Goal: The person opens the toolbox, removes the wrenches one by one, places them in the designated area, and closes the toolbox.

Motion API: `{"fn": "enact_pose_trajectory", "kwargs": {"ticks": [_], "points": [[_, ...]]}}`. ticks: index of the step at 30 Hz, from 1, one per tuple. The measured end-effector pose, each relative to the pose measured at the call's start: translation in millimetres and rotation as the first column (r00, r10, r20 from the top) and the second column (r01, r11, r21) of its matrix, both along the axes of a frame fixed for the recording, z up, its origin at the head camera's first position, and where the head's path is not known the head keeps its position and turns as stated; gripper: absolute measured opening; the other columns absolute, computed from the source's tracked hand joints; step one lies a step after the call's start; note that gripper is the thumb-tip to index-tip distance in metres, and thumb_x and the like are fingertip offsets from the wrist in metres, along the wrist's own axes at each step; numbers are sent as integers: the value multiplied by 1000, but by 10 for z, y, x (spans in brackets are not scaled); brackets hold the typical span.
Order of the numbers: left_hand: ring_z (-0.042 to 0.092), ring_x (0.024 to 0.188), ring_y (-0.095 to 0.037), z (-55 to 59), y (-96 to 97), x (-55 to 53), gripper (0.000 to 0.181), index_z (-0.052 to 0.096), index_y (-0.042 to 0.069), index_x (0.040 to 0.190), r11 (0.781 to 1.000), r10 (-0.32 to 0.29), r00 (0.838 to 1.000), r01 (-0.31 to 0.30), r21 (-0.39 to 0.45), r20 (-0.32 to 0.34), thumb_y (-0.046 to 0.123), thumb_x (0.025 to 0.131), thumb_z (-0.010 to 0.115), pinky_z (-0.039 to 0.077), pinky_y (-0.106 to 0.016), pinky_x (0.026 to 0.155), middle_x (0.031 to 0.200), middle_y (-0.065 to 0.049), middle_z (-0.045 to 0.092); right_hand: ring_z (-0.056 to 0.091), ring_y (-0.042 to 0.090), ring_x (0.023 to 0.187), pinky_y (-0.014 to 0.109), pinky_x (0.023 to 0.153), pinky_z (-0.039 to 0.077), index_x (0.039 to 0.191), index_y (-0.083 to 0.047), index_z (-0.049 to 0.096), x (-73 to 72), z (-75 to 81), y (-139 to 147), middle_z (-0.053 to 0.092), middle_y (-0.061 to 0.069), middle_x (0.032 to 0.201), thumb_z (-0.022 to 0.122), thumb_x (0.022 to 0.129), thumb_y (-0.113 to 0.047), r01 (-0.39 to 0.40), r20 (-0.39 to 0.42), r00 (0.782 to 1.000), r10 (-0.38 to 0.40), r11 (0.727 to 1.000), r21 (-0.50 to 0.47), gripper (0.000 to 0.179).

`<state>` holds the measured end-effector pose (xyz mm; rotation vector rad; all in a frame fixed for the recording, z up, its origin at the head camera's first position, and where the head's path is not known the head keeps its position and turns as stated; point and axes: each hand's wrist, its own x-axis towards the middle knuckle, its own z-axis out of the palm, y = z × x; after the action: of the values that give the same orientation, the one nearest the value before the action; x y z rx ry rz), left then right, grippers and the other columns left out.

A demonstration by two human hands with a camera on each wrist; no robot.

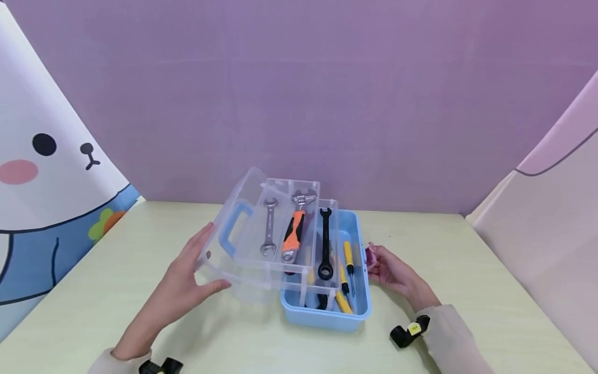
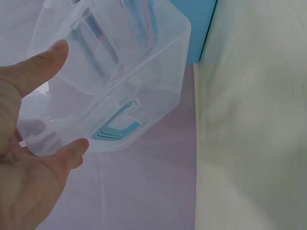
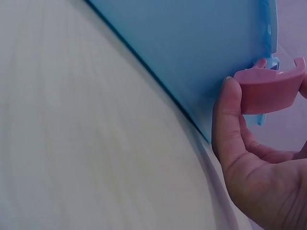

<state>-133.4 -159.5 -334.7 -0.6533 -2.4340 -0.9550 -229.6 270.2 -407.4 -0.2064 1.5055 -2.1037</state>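
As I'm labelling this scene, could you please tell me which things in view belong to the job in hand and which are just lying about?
Seemingly in use:
left hand, at the clear lid
right hand, pinching pink latch
blue toolbox

Just lying there, untouched:
silver wrench
orange-handled wrench
black wrench
yellow-handled screwdrivers

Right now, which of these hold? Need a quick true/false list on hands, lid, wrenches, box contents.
1. The right hand holds the pink latch. True.
2. The left hand grips a wrench. False: it touches the clear lid.
3. In the head view, the black wrench lies right of the orange-handled wrench. True.
4. The lid's handle is red. False: it is blue.
5. Yellow-handled tools lie inside the blue box. True.
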Motion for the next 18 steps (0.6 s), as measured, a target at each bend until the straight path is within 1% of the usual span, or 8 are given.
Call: {"fn": "enact_pose_trajectory", "kwargs": {"ticks": [1,4,5,8,9,11,14,18], "points": [[42,126,-13,-3,5,-2,108,27,10,150,1000,10,1000,-10,-1,-6,2,61,87,33,3,95,151,-17,33,57,9,75,21,75,57,88,-15,58,4,1,5,58,-4,82,38,103,-28,4,6,1000,-4,1000,-1,28],[48,119,-23,4,25,8,108,30,11,150,999,46,999,-46,-5,-7,4,60,88,40,-1,94,149,-16,37,57,10,76,21,77,57,89,-15,58,11,3,23,58,-3,84,39,103,-29,9,15,1000,-9,1000,-7,27],[50,117,-26,9,33,15,107,31,11,149,998,56,998,-56,-8,-3,5,59,89,45,-7,94,149,-15,38,57,10,76,21,76,57,89,-15,57,15,5,27,58,-3,84,39,103,-28,15,22,1000,-15,1000,-12,26],[53,114,-26,13,54,36,106,33,11,148,996,84,996,-83,-18,16,9,60,90,54,-25,91,148,-14,40,56,10,75,21,75,57,87,-15,57,19,3,51,58,-3,83,38,103,-27,13,24,1000,-13,1000,-12,28],[54,113,-27,12,59,40,105,33,10,148,996,86,996,-86,-13,25,10,60,90,55,-28,90,147,-15,41,56,11,75,21,75,57,87,-15,57,21,2,59,58,-3,82,37,103,-27,13,24,1000,-13,1000,-11,28],[56,112,-29,9,68,45,105,33,9,148,996,87,995,-87,-4,46,10,60,90,57,-42,87,145,-16,42,56,11,75,21,74,57,86,-15,56,22,-2,76,58,-3,81,36,104,-27,6,21,1000,-6,1000,-14,29],[59,107,-34,-3,79,44,103,34,5,146,996,86,993,-87,16,78,9,60,90,56,-51,83,142,-19,43,57,10,74,22,73,57,87,-14,57,18,-10,108,57,-3,81,34,104,-27,-13,9,1000,13,1000,-28,31],[55,109,-36,-27,95,36,101,35,3,144,994,98,986,-104,34,136,11,60,90,53,-56,86,138,-21,46,57,9,74,22,73,58,88,-14,57,12,-21,162,58,-3,82,34,105,-26,-31,-6,999,31,998,-46,31]]}}
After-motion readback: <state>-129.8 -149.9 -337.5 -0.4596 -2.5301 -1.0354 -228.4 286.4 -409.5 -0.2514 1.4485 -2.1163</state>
